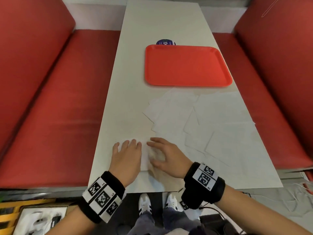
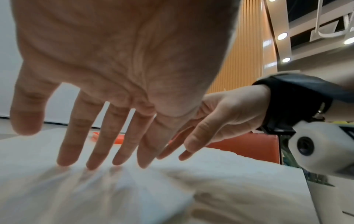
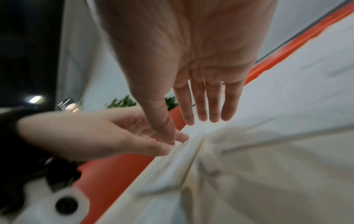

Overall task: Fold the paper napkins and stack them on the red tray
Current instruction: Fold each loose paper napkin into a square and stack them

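Note:
Near the table's front edge, a white paper napkin [image 1: 144, 158] lies flat with both hands on it. My left hand [image 1: 126, 155] presses its left part with straight fingers [image 2: 99, 151]. Just to the right, my right hand [image 1: 164, 155] touches the same napkin [image 3: 249, 166] with its fingers stretched out [image 3: 203, 104]. Neither hand grips anything. The red tray [image 1: 186, 65] sits farther back on the table with nothing on it. Several unfolded white napkins [image 1: 203, 119] lie spread between the tray and my right hand.
The white table [image 1: 160, 22] runs between two red booth seats [image 1: 59, 99], [image 1: 279, 99]. A dark round sticker [image 1: 165, 42] peeks out behind the tray. Below the table edge are shoes [image 1: 145, 204] and a box of items [image 1: 39, 221].

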Available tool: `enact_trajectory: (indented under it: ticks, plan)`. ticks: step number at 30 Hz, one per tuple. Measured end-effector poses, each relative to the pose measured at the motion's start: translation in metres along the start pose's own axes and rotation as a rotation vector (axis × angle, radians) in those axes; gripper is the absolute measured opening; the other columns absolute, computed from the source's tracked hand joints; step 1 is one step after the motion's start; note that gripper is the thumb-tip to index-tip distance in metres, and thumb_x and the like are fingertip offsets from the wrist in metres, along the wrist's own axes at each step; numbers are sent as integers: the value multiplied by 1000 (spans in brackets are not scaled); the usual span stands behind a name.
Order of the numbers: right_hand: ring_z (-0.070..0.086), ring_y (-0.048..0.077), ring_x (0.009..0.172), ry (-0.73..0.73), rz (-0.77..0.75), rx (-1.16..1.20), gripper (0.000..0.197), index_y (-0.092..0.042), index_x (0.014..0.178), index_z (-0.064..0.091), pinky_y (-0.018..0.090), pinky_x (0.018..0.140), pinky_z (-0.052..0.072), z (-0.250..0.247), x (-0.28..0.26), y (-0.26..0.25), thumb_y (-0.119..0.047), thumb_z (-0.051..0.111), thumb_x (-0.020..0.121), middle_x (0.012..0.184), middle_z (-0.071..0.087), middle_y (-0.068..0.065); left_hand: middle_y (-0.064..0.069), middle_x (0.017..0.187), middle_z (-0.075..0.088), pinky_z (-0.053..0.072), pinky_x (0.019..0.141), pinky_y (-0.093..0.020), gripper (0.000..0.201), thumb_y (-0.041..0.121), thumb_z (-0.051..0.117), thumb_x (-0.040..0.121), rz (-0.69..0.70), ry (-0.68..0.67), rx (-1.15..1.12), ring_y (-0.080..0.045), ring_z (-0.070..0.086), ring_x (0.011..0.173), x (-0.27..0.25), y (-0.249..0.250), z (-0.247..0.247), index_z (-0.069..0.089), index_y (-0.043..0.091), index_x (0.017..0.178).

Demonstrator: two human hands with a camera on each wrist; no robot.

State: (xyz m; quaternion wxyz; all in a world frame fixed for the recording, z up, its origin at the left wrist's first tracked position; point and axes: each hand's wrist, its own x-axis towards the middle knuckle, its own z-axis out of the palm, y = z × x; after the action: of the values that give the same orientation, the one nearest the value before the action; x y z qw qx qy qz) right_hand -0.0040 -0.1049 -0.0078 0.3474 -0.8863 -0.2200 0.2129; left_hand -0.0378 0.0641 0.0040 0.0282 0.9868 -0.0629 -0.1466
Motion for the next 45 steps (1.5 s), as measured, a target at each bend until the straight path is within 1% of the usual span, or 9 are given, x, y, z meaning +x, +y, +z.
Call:
enact_trajectory:
  ticks: [7, 11, 21, 25, 28, 34, 38, 41, 45]
  plan:
    - [64, 16, 106, 542, 328, 571, 32, -20, 113, 67, 23, 85, 51, -82, -20, 58, -5, 67, 84, 120, 65, -1, -1, 142, 48, 36, 107, -39, 42, 27, 41, 101, 238, -13, -341, -20, 45, 129, 58, 55, -46, 45, 16, 141]
    - [62, 24, 98, 713, 448, 814, 30, -6, 115, 66, 32, 91, 51, -116, -36, 91, 4, 60, 87, 116, 63, 12, -4, 140, 51, 38, 105, -31, 40, 21, 49, 98, 290, -53, -532, -19, 48, 126, 104, 97, -54, 50, 14, 137]
    - [59, 20, 91, 727, 595, 770, 34, -1, 119, 64, 34, 90, 50, -138, -52, 143, 2, 62, 85, 107, 63, 11, -11, 150, 27, 43, 100, -45, 61, 11, 57, 91, 378, -151, -69, -30, 36, 133, 188, 192, -42, 27, 10, 144]
    - [61, 21, 90, 733, 570, 800, 29, -5, 116, 64, 34, 91, 52, -135, -58, 156, -1, 62, 87, 93, 65, 8, -13, 129, 45, 43, 74, -37, 35, -1, 48, 90, 363, -23, 44, -30, 48, 115, 196, 205, -32, 45, 3, 125]
    - [64, 24, 95, 708, 548, 767, 26, -14, 108, 66, 38, 96, 52, -135, -58, 157, -1, 63, 86, 95, 66, 10, -15, 111, 53, 43, 70, -37, 25, -6, 40, 90, 359, -9, 19, -33, 56, 103, 196, 206, -42, 54, 0, 110]
    - [66, 17, 100, 727, 449, 695, 28, -23, 108, 66, 28, 86, 53, -148, -62, 147, -6, 66, 86, 113, 67, 0, -8, 71, 58, 41, 57, -31, 27, 6, 40, 98, 311, 51, -623, -27, 54, 63, 182, 173, -76, 63, 2, 84]
    - [68, 21, 100, 688, 391, 779, 39, -13, 125, 60, 33, 90, 54, -154, -55, 127, -24, 68, 88, 112, 67, 7, -13, 102, 72, 59, 78, -35, 22, 10, 49, 99, 288, -43, -1203, -25, 69, 92, 144, 143, -98, 66, 4, 112]
    - [68, 27, 99, 558, 319, 939, 44, -4, 120, 63, 31, 84, 56, -155, -47, 100, -36, 62, 90, 109, 69, 14, -10, 104, 73, 58, 74, -26, 25, 8, 51, 98, 258, -179, -1477, -18, 70, 96, 115, 117, -101, 61, 9, 120]
    - [69, 26, 101, 534, 199, 1014, 30, 1, 110, 67, 34, 80, 58, -146, -31, 63, -23, 61, 92, 108, 73, 10, -16, 104, 73, 59, 77, -30, 28, 7, 54, 95, 160, -272, -1587, -21, 71, 95, 84, 82, -92, 58, 14, 122]
